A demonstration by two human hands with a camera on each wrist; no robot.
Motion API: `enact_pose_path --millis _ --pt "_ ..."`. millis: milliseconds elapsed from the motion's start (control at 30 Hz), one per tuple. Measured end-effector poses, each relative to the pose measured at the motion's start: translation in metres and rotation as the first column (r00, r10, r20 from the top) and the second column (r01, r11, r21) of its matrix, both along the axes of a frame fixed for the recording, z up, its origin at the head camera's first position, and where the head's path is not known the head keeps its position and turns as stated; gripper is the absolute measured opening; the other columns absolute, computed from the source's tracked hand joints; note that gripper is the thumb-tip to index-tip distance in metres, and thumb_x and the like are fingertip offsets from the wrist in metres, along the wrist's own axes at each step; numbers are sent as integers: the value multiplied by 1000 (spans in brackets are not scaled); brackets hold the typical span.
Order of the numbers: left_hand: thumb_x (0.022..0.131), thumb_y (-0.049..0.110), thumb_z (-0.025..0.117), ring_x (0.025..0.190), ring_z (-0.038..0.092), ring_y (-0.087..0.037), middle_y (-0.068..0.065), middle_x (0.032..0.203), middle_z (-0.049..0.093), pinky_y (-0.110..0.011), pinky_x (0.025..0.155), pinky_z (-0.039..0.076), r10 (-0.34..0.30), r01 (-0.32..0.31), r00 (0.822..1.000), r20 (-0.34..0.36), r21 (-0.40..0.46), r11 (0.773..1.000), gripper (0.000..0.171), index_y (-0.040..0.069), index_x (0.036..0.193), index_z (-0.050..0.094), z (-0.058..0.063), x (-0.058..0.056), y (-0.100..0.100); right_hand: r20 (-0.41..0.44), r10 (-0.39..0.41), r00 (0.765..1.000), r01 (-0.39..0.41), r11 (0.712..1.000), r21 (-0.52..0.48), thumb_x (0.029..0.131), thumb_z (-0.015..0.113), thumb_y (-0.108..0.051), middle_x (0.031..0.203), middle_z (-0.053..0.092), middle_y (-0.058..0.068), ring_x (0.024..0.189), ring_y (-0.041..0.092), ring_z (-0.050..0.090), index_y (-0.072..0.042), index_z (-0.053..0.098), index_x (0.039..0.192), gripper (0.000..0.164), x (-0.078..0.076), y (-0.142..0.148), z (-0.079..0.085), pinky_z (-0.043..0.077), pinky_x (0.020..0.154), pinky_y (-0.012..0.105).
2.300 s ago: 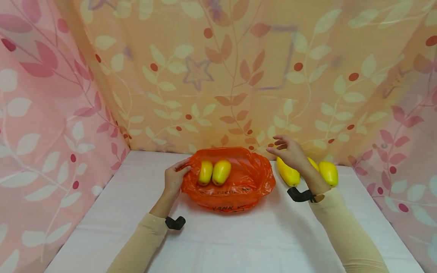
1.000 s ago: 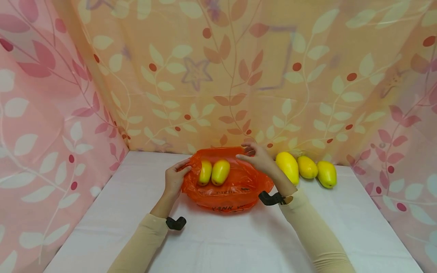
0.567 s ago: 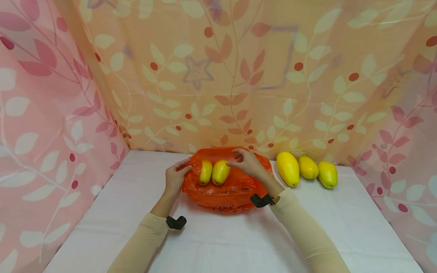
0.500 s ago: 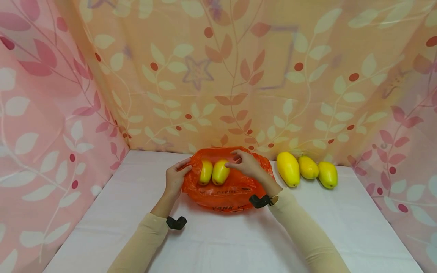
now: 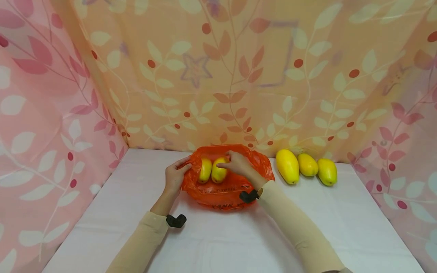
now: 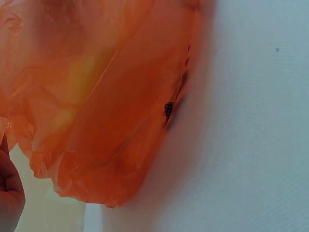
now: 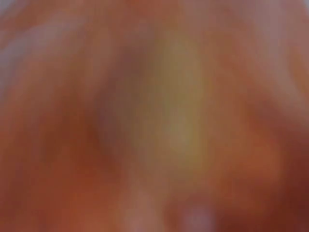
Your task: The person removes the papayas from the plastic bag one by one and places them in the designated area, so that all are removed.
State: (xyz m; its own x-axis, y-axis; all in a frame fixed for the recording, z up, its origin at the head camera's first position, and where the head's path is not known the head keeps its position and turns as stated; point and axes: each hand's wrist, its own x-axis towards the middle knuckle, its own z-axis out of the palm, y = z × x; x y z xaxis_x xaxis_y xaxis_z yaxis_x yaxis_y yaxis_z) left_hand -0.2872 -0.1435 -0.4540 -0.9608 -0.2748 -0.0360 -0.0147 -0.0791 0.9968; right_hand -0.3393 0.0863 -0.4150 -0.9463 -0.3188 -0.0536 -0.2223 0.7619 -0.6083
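Note:
An orange-red plastic bag (image 5: pixel 227 197) with dark printing lies with its mouth spread wide. Two yellow mangoes, a left mango (image 5: pixel 204 171) and a right mango (image 5: pixel 219 173), show inside it. My left hand (image 5: pixel 175 178) pinches the bag's left rim between thumb and fingers. In the left wrist view, part of the left hand (image 6: pixel 9 193) appears beside the crinkled plastic. My right hand (image 5: pixel 239 163) reaches into the bag, its thumb across the right mango and its fingers spread apart from the thumb near the mango's far end. The right wrist view is a blur of orange and yellow.
Right of the bag, three more yellow fruits stand in a row: a large mango (image 5: pixel 287 167), a middle mango (image 5: pixel 308 165) and a greenish mango (image 5: pixel 327 172). White cloth (image 5: pixel 211 242) covers the table. A patterned curtain (image 5: pixel 164 94) rises behind.
My right hand has moved left from above the loose mangoes, over the bag's right rim, to the right mango inside. The left hand keeps its place on the bag.

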Motion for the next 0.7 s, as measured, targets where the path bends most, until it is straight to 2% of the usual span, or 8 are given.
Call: enact_pose_path --millis 167,367,533,700 --pt "91 8 68 118 57 -20 -17 133 61 -17 86 54 -8 8 1000 8 16 1000 36 4 126 65 0 0 0 19 -57 998 57 998 9 86 70 -47 140 53 21 129 37 50 2 42 143 81 -5 -9 -11 44 108 49" --pt "89 9 69 118 58 -22 -15 130 63 -28 93 54 1 -1 1000 -15 6 1000 34 5 124 67 -1 2 0 77 -150 986 152 988 -25 86 70 -49 148 43 22 138 38 40 3 34 147 88 -7 -17 -20 36 114 49" --pt "87 10 72 115 60 -22 -14 126 66 -32 93 55 19 -19 999 -44 4 1000 33 6 120 70 -2 1 -1 112 -203 973 213 973 -84 86 72 -45 145 45 22 130 36 46 4 35 146 86 -7 -22 -24 41 111 48" --pt "89 8 69 120 58 -22 -14 130 63 -30 95 53 15 -15 1000 -12 -5 1000 34 5 123 68 -2 0 -2 139 -255 957 272 955 -117 84 74 -45 128 53 20 112 33 53 4 41 137 79 -7 -27 -30 48 104 44"
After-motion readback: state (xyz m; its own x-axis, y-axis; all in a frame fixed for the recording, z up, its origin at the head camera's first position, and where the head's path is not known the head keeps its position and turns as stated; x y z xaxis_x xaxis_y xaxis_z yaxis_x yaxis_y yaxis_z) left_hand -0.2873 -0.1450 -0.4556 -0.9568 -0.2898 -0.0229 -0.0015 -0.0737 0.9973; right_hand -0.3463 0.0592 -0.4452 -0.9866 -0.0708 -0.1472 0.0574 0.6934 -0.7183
